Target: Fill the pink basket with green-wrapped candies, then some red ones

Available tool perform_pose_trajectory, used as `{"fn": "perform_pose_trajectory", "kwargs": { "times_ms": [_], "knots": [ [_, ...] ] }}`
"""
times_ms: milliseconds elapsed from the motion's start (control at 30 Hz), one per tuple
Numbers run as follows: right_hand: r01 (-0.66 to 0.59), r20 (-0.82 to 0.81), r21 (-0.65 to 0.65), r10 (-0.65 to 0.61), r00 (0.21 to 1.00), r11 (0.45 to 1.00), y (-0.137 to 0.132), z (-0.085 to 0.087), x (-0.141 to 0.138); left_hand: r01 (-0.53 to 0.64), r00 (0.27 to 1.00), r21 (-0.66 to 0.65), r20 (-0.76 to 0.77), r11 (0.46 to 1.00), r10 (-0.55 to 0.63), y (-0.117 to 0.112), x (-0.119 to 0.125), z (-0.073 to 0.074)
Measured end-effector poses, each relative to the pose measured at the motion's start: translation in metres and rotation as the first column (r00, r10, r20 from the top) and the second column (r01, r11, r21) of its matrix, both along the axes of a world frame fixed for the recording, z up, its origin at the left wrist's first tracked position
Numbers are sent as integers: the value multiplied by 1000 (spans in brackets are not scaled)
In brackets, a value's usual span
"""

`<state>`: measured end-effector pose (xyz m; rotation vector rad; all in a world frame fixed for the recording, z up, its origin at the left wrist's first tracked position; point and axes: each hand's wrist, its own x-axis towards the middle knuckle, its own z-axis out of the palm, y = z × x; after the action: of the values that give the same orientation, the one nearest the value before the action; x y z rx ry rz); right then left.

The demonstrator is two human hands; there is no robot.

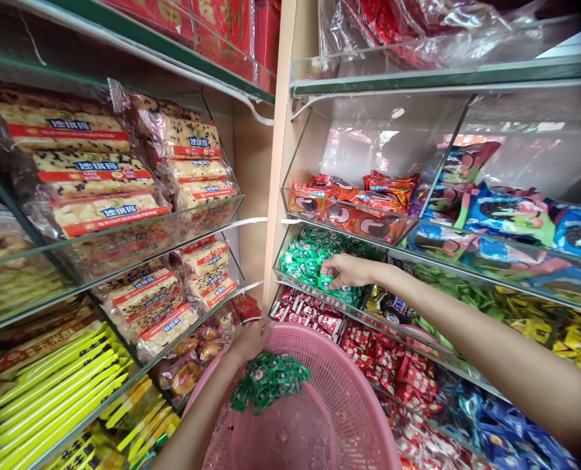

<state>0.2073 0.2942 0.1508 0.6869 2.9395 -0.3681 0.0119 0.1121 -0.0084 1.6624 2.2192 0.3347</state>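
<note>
My right hand point(346, 271) reaches into a glass bin heaped with small green-wrapped candies point(303, 254). Its fingers are curled together on the candies, and a green wrapper shows at the fingertips. Below, my left hand point(252, 339) is closed over the far left part of the rim of a pink plastic basket point(369, 385). A loose pile of the same green-wrapped candies point(271, 382) lies in the basket, toward its far side. The fingertips of my left hand are partly hidden at the rim.
Glass-fronted shelves rise on both sides of a wooden post point(277, 163). Packaged sesame bars point(109, 176) fill the left; orange-red packets point(354, 202) sit above the green bin. Red-wrapped candies point(388, 359) lie below right. The glass shelf above point(418, 81) overhangs the bins.
</note>
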Motion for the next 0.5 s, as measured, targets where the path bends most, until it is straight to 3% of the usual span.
{"fn": "perform_pose_trajectory", "kwargs": {
  "times_ms": [333, 500],
  "knots": [
    [40, -151, -53, -48, 987, 998, 6, -2, 1, 9, 1000, 24, 10, 1000, -9, 3, -2, -7],
    [19, -32, 120, -16, 999, 993, -1, -1, 2, 7, 1000, 11, 22, 1000, -8, 3, -3, -9]
  ]
}}
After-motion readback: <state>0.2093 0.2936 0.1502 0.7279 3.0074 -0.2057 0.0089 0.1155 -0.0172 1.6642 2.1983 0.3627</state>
